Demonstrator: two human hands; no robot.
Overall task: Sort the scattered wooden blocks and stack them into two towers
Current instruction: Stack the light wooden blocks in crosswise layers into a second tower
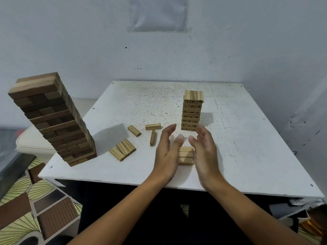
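A tall tower of dark brown blocks [53, 119] stands at the table's left front corner. A shorter tower of pale numbered blocks [192, 110] stands mid-table. Three pale blocks [185, 155] lie side by side between my hands. My left hand [167, 152] is just left of them and my right hand [205, 152] just right, palms facing each other, fingers straight, holding nothing. Another row of three pale blocks [123, 149] lies beside the dark tower. Three single pale blocks [153, 126] [134, 130] [152, 137] lie scattered behind.
The white speckled table [247, 156] stands against a grey wall. A cream cushion [30, 144] sits beyond the table's left edge, over a patterned floor mat [26, 206]. Orange-brown clutter [315, 223] shows at the lower right.
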